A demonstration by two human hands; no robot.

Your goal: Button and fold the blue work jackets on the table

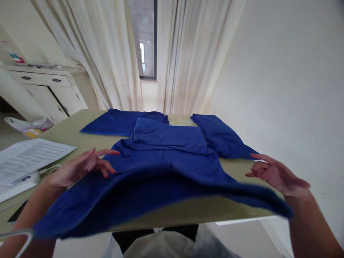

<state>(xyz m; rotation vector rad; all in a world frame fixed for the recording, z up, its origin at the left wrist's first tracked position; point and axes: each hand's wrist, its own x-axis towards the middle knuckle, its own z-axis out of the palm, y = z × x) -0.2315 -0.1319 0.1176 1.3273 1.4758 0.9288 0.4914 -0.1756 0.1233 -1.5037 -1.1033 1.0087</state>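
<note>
A blue cloth garment [166, 156] lies in front of me, its far part folded over with a gathered band at the left. Its near edge is raised off the table and blurred, curving toward me, with its corners in front of my forearms. My left hand [88, 166] is open over the garment's left side, fingers apart; whether the fingertips touch the cloth I cannot tell. To the right of the garment, my right hand [276, 175] is open, index finger stretched out and the others partly bent, with nothing in it.
Folded blue garments lie at the back left [107, 123] and back right [223, 138] of the table [72, 123]. Printed sheets [34, 156] and a white device with a cable [30, 179] are at left. A wall [295, 89] stands at right, curtains [107, 53] behind.
</note>
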